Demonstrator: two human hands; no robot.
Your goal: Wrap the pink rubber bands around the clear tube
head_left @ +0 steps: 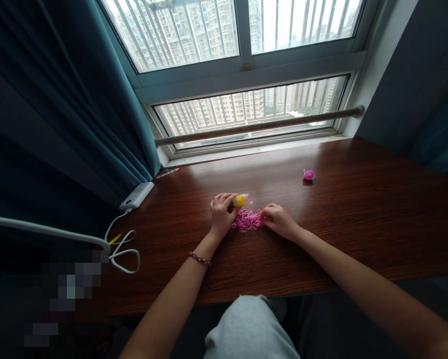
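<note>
One pile of pink bands [248,221] is lying on the table [358,214]. The left hand [221,213] is gripping a yellow packet [240,200] beside it; the right hand [281,220] is touching the pile's edge, its grip indeterminable.

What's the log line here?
left hand: holding clear-yellow plastic packet | right hand: at thin pink loop pile | surface: brown wooden table

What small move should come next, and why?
Probably the right hand should pinch a few from the pile of thin pink loops: it rests at the pile's right edge, while the left hand holds a clear plastic packet with yellow contents.
</note>
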